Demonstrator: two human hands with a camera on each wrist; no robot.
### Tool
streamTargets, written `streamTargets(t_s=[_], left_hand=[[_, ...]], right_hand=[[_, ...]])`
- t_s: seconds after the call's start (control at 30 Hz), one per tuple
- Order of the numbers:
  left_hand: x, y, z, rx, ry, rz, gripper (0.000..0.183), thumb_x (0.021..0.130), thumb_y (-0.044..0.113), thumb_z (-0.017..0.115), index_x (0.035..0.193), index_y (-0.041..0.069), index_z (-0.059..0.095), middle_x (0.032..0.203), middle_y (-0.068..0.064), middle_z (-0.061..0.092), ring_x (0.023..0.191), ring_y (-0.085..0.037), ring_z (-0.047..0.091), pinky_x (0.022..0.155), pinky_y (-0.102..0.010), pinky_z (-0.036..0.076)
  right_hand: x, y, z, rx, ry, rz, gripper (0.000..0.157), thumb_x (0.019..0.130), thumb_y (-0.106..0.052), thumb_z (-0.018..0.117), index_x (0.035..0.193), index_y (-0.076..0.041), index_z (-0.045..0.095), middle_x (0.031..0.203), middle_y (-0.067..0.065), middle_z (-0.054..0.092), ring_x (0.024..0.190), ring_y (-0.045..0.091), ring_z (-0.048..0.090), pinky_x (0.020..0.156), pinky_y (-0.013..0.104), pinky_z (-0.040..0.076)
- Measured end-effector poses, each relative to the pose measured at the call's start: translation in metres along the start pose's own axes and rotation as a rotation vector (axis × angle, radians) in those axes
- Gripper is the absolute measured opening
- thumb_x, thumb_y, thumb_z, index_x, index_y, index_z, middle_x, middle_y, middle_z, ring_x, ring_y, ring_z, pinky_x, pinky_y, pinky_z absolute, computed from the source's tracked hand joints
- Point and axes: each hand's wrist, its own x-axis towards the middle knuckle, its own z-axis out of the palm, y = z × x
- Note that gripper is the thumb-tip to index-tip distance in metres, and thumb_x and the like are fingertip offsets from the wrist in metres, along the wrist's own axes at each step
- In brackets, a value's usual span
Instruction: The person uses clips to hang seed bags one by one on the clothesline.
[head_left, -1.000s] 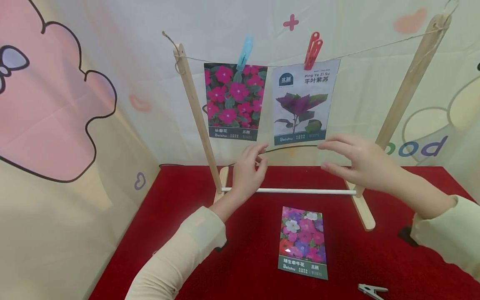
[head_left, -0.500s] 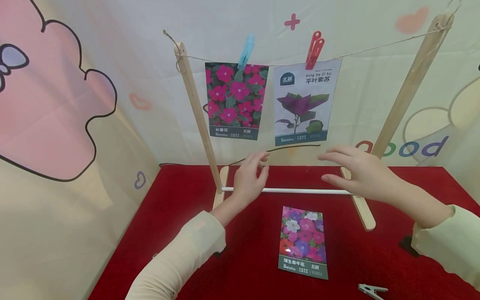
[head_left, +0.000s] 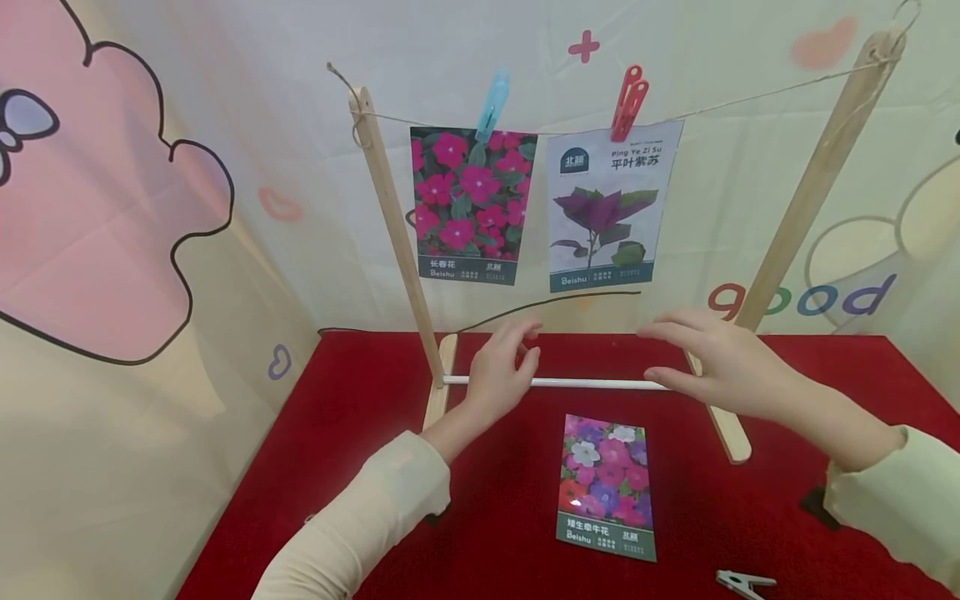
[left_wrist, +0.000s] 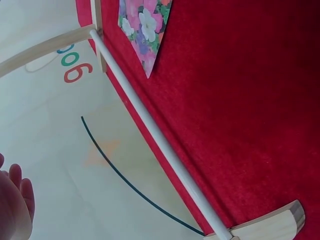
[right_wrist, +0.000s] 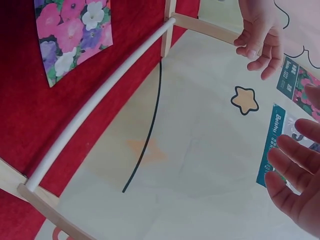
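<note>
My left hand (head_left: 501,367) hovers with loosely bent fingers below the hanging pink-flower seed packet (head_left: 474,204). Opposite it, my right hand (head_left: 720,362) is held up with relaxed fingers, below and right of the perilla seed packet (head_left: 603,208). Neither hand holds anything. A light blue clothespin (head_left: 492,107) clips the pink-flower packet to a string, and a red clothespin (head_left: 628,104) does the same for the perilla packet. On the red cloth between my forearms lies a third packet with mixed flowers (head_left: 605,483). A grey clothespin (head_left: 744,581) lies at the front right.
The string (head_left: 738,102) spans two wooden posts, the left post (head_left: 393,225) and the right post (head_left: 825,175). A white rod (head_left: 585,383) joins their feet low over the red cloth (head_left: 337,467). A printed curtain (head_left: 247,275) stands behind and at the left.
Both hands have sunk slightly, away from the hanging packets. The packets and clothespins stay in place.
</note>
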Motion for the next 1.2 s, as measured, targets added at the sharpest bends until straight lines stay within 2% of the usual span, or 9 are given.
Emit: streamTargets(t_s=[0.17, 0.33, 0.67, 1.03, 1.1, 1.2], left_hand=[[-0.003, -0.003, 0.003, -0.001, -0.022, 0.000, 0.035, 0.083, 0.014, 0.057, 0.117, 0.012, 0.050, 0.104, -0.002, 0.057, 0.084, -0.016, 0.059, 0.068, -0.020, 0.049], [-0.006, -0.005, 0.006, 0.005, -0.035, 0.008, 0.034, 0.083, 0.014, 0.058, 0.116, 0.014, 0.051, 0.104, -0.001, 0.057, 0.082, -0.015, 0.059, 0.067, -0.019, 0.048], [-0.012, -0.004, 0.008, 0.010, -0.099, -0.043, 0.036, 0.083, 0.017, 0.058, 0.119, 0.015, 0.051, 0.103, -0.001, 0.057, 0.083, -0.013, 0.058, 0.066, -0.016, 0.048], [-0.017, -0.007, 0.013, 0.010, -0.112, -0.017, 0.036, 0.083, 0.018, 0.058, 0.118, 0.016, 0.052, 0.103, 0.000, 0.057, 0.081, -0.008, 0.057, 0.067, -0.015, 0.048], [-0.017, -0.008, 0.014, 0.003, -0.121, -0.018, 0.036, 0.083, 0.018, 0.059, 0.118, 0.016, 0.052, 0.103, 0.000, 0.057, 0.081, -0.008, 0.057, 0.066, -0.014, 0.048], [-0.018, -0.008, 0.016, -0.005, -0.135, -0.024, 0.037, 0.083, 0.018, 0.060, 0.119, 0.015, 0.052, 0.104, 0.000, 0.057, 0.080, -0.008, 0.058, 0.065, -0.013, 0.047]], right_hand=[[-0.004, 0.002, 0.004, 0.017, -0.041, 0.024, 0.047, 0.072, -0.024, 0.071, 0.114, -0.011, 0.056, 0.108, 0.007, 0.058, 0.099, 0.024, 0.056, 0.071, 0.040, 0.052], [-0.007, 0.004, 0.008, 0.019, -0.066, 0.044, 0.048, 0.072, -0.026, 0.071, 0.114, -0.010, 0.056, 0.109, 0.008, 0.058, 0.099, 0.025, 0.056, 0.071, 0.039, 0.053], [-0.013, 0.004, 0.014, 0.033, -0.125, 0.096, 0.050, 0.072, -0.033, 0.070, 0.115, -0.010, 0.055, 0.110, 0.008, 0.057, 0.099, 0.024, 0.054, 0.071, 0.040, 0.052], [-0.017, 0.006, 0.018, 0.054, -0.158, 0.108, 0.052, 0.071, -0.035, 0.071, 0.115, -0.012, 0.056, 0.110, 0.006, 0.058, 0.098, 0.021, 0.054, 0.068, 0.035, 0.053], [-0.018, 0.006, 0.018, 0.064, -0.170, 0.121, 0.053, 0.071, -0.036, 0.071, 0.116, -0.012, 0.056, 0.110, 0.006, 0.057, 0.098, 0.021, 0.053, 0.066, 0.035, 0.053], [-0.020, 0.006, 0.018, 0.073, -0.192, 0.142, 0.055, 0.071, -0.037, 0.071, 0.117, -0.013, 0.055, 0.112, 0.007, 0.057, 0.108, 0.029, 0.049, 0.069, 0.040, 0.053]])
